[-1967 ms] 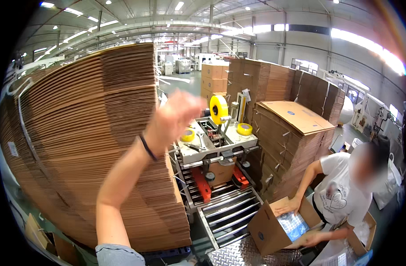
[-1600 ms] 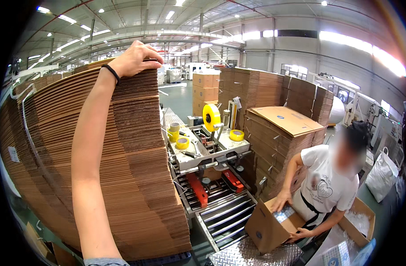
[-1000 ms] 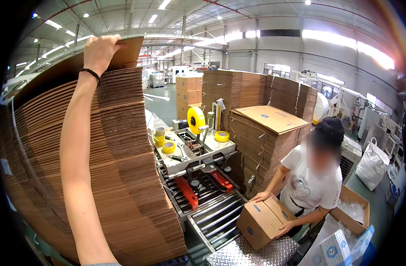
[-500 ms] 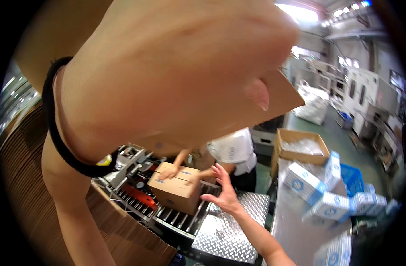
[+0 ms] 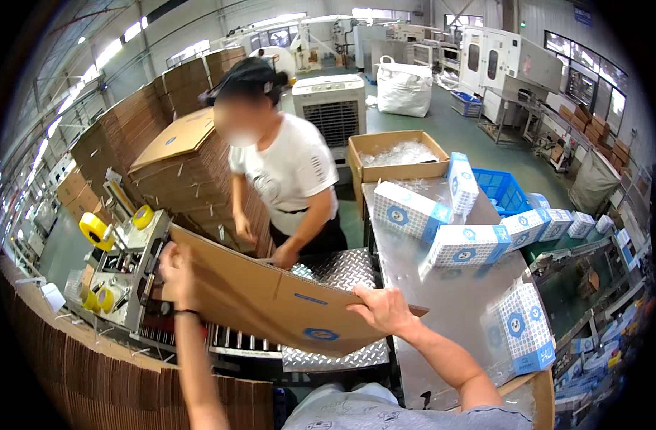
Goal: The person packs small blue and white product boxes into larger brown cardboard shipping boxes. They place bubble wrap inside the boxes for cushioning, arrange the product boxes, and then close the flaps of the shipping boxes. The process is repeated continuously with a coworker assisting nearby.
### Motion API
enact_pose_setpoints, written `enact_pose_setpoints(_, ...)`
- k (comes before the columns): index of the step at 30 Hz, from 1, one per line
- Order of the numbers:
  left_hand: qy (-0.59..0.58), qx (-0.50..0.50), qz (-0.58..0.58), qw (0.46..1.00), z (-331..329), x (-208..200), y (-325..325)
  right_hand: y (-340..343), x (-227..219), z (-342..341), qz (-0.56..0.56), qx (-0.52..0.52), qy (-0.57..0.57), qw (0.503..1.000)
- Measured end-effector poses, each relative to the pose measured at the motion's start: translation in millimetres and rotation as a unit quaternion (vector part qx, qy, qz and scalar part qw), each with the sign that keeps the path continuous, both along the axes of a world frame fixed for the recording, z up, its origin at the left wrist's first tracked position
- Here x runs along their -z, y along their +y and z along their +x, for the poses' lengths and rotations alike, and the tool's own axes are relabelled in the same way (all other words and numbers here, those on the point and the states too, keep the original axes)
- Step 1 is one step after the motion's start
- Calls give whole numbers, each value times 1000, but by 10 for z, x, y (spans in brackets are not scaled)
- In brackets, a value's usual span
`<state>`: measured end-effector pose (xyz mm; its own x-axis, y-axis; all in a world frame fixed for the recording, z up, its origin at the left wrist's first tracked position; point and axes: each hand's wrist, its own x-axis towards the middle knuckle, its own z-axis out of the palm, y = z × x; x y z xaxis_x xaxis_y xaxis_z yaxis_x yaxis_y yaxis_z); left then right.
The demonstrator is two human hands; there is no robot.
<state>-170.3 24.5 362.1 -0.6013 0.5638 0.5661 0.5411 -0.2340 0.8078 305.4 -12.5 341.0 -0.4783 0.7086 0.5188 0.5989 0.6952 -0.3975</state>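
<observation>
A folded-flat cardboard box (image 5: 270, 297) with blue prints slants in front of me above the roller conveyor. My right hand (image 5: 385, 308) grips its upper edge near the right end, thumb and fingers on opposite sides. At its left end is my left hand (image 5: 177, 276), smeared by motion; whether its fingers close on the cardboard cannot be made out. Beyond the box stands a co-worker in a white T-shirt (image 5: 292, 161), one hand (image 5: 285, 256) close to its top edge. Below lie the rollers (image 5: 245, 342) and a diamond-plate metal surface (image 5: 342, 358), partly covered by the cardboard.
Several white-and-blue packages (image 5: 465, 245) rest on the metal table (image 5: 435, 344) at right, near a blue crate (image 5: 501, 188) and an open carton (image 5: 399, 172). A taping machine with yellow rolls (image 5: 97, 231) stands left. Stacked flat cardboard (image 5: 127, 398) fills the lower left.
My left hand has come down from close before the camera, bringing the flat box low. My right hand, open before, now grips its edge. The closed carton on the rollers is out of sight.
</observation>
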Motion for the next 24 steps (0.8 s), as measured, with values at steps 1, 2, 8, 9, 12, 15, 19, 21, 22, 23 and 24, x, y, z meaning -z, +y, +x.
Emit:
enact_pose_setpoints(1,-40,15,-56,998,509,261,10,20,119,21,-8,2,-7,1000)
enact_pose_setpoints(2,-161,79,-108,978,779,515,8,29,267,-3,-26,16,-70,997)
enact_pose_setpoints(8,-345,101,-180,916,1347,1415,54,-17,442,-447,-99,25,-82,991)
enact_pose_setpoints(9,-338,113,-191,915,1419,1346,82,110,471,-378,-176,91,-94,976)
enact_pose_setpoints(12,-343,175,-183,905,1342,1307,138,598,488,-235,-389,127,-27,912)
enact_pose_setpoints(15,-358,255,-199,876,1044,1415,18,700,297,-177,-287,18,-74,955)
enact_pose_setpoints(19,-321,358,-248,841,806,1116,-457,499,229,429,-215,62,-241,944)
enact_pose_setpoints(21,-132,440,-260,849,883,600,-670,253,-27,278,-224,139,-261,929)
enact_pose_setpoints(22,31,470,-247,847,848,664,-751,142,-61,147,-234,203,-277,909)
enact_pose_setpoints(23,159,464,-305,816,981,724,-786,35,36,46,-223,144,-304,915)
enact_pose_setpoints(24,287,451,-354,767,1144,780,-794,-76,202,-23,-212,87,-328,916)
